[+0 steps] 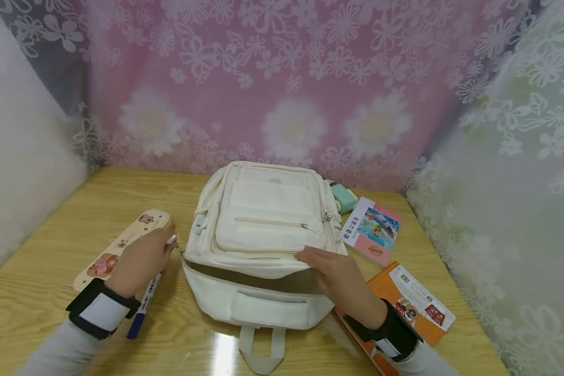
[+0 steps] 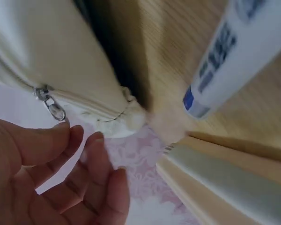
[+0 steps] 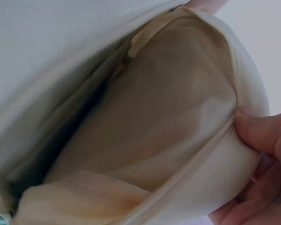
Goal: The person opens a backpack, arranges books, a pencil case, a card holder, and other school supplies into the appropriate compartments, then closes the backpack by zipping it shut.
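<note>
A white backpack (image 1: 268, 219) lies on its back with its main compartment gaping toward me. At the left end of the opening, my left hand (image 1: 143, 261) pinches the tip of a metal zipper pull (image 2: 55, 108) between thumb and forefinger. The other left fingers are loosely curled. On the near right side, my right hand (image 1: 343, 274) grips the upper edge of the opening (image 3: 234, 117), thumb at the zipper seam and fingers outside. Beige lining (image 3: 150, 103) shows inside, with a dark fold deeper in.
Left of the backpack lie a cream pencil case (image 1: 143, 224) with cartoon pictures and a white marker with a blue cap (image 1: 138, 318). To its right are a pink-and-blue book (image 1: 376, 230), an orange notebook (image 1: 418, 313) partly under my right forearm, and a turquoise item (image 1: 343, 198).
</note>
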